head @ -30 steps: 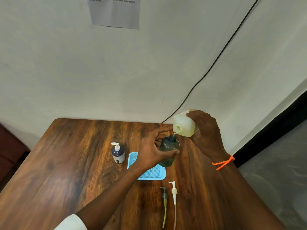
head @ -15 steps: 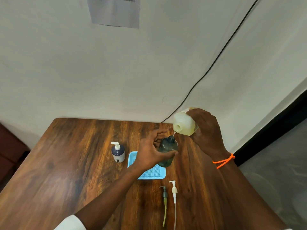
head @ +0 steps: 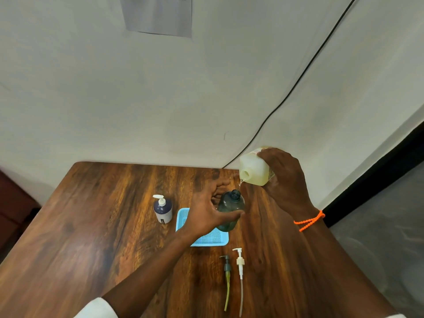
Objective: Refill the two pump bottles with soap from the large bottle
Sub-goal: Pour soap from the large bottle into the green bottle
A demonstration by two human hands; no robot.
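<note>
Green pump bottle (head: 230, 211) stands open-necked on the desk (head: 96, 226), my left hand (head: 206, 214) gripping its body. Large bottle (head: 254, 171), gripped by right hand (head: 286, 180), has lifted off the neck; only a drip hangs. Pour ending, probably; dark bottle (head: 163, 210) already capped.

Large bottle lifted off the dark bottle's neck

The right hand (head: 284, 180) has raised the pale translucent large soap bottle (head: 254, 172); its spout, earlier right at the open mouth of the dark teal plastic bottle (head: 230, 210), now hangs clear above, with only a thin drip beneath.
</note>
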